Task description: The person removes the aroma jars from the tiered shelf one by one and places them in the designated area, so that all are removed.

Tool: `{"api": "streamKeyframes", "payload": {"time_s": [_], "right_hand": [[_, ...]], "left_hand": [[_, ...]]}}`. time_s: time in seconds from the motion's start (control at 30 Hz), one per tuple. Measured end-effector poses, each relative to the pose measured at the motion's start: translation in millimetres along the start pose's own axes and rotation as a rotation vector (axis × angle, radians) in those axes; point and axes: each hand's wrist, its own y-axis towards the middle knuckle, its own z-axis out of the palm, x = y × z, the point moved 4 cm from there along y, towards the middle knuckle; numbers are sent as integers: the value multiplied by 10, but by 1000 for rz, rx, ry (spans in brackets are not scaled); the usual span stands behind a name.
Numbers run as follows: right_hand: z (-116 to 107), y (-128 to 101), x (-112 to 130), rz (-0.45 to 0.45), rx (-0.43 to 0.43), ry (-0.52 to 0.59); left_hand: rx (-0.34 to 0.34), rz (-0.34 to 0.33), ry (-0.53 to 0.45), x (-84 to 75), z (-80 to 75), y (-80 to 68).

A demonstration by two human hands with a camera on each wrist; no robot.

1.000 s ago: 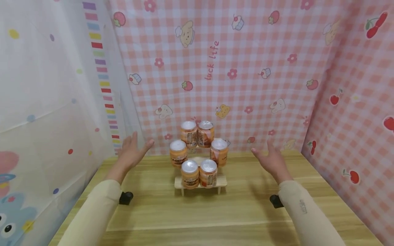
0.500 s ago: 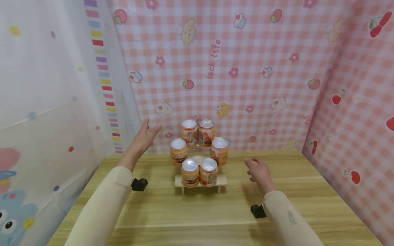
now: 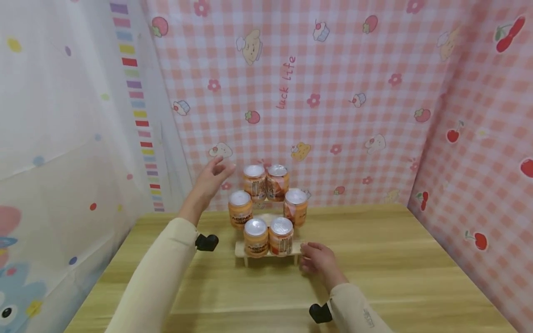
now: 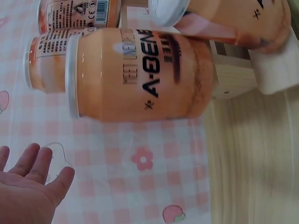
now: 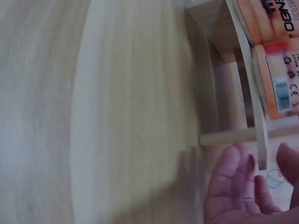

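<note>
1. We find the left hand (image 3: pixel 210 179) and right hand (image 3: pixel 320 261) newly drawn in near the wooden stand (image 3: pixel 240 249), apparently within reach.
2. Left of centre, the left is loose, empty.
3. Lower right of centre, the right's relaxed fingers straddle the stand's end; contact we cannot tell.
4. Centre frame, the stand runs left-right; its six cans (image 3: pixel 256 243) stand upright, lids (image 3: pixel 256 226) up.

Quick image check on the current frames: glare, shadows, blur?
Head: bright glare on the can lids; left wrist: bold lettering on the central can legible, small print on the top-left can fuzzy; right wrist: tabletop grain soft, pale sheen at the left edge, dark shadow beside the right hand.
</note>
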Motion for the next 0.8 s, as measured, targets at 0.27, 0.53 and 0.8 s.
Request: {"api": "streamKeyframes", "payload": {"time_s": [0.27, 0.53, 0.8], "right_hand": [[53, -15, -110, -38, -23, 56], [58, 13, -133, -20, -25, 89], [61, 57, -159, -23, -28, 107]], "left_hand": [[55, -5, -39, 30, 168, 120], [125, 25, 11, 47, 280, 222], [146, -4, 21, 74, 354, 279]]}}
